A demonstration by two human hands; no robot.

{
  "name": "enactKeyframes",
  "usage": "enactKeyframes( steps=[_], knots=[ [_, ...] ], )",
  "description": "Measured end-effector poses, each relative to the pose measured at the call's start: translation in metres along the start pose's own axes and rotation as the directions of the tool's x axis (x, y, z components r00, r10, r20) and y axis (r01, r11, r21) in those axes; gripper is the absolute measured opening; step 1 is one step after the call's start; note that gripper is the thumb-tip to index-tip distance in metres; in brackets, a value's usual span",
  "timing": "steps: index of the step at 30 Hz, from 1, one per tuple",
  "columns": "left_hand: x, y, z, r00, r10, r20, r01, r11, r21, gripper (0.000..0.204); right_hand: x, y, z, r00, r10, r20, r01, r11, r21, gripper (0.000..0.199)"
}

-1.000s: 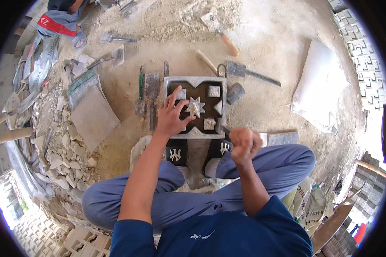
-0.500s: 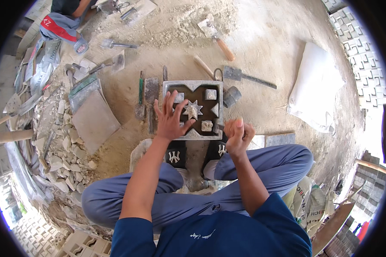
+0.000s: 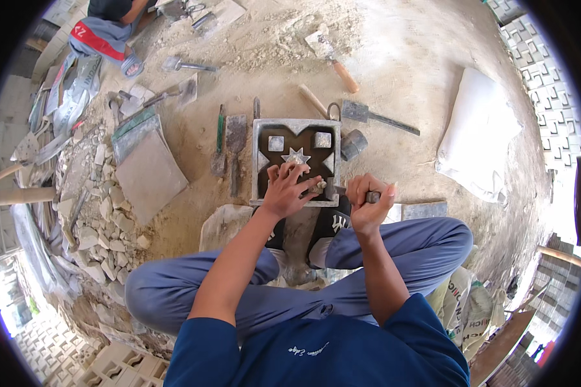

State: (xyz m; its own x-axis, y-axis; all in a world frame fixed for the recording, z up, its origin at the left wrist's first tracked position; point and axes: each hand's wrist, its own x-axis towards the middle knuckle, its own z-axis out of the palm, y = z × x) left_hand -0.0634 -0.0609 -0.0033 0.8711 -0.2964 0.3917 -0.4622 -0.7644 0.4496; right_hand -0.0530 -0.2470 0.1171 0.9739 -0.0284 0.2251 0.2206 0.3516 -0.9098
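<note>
A square grey mould [image 3: 261, 161] holding star and square inserts is touched by the spread left hand [image 3: 289, 188]; a dark tool [image 3: 372, 197] is gripped by the right hand [image 3: 366, 205].

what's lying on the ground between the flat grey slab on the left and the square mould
In the head view, two long-handled tools lie side by side between the slab and the mould: a green-handled tool and a flat-bladed trowel.
</note>
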Motion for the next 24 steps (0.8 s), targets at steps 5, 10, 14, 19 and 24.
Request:
enactKeyframes(
  steps=[5,10,14,19,24],
  knots=[
    [0.002,-0.005,0.001,0.999,0.001,0.035,0.0,1.0,-0.013,0.047,0.014,0.018,0.001,0.983,0.153,0.101,-0.115,0.944,-0.309,0.07],
    [-0.001,-0.004,0.001,1.0,0.018,-0.006,-0.018,1.0,-0.001,0.044,0.024,-0.019,0.015,0.975,0.222,0.013,-0.22,0.972,-0.08,0.07],
    [0.0,-0.003,0.001,1.0,0.005,0.025,-0.005,1.0,0.013,0.044,0.025,-0.043,0.022,0.991,0.129,0.042,-0.123,0.984,-0.128,0.071],
    [0.0,-0.003,-0.001,1.0,-0.004,0.026,0.004,1.0,0.001,0.045,0.023,-0.044,0.019,0.997,0.069,0.029,-0.066,0.994,-0.09,0.068],
    [0.004,0.001,-0.002,0.999,-0.013,0.046,0.014,0.999,-0.028,0.045,0.001,0.005,0.003,0.998,-0.055,0.016,0.058,0.956,-0.286,0.065]
  ],
)
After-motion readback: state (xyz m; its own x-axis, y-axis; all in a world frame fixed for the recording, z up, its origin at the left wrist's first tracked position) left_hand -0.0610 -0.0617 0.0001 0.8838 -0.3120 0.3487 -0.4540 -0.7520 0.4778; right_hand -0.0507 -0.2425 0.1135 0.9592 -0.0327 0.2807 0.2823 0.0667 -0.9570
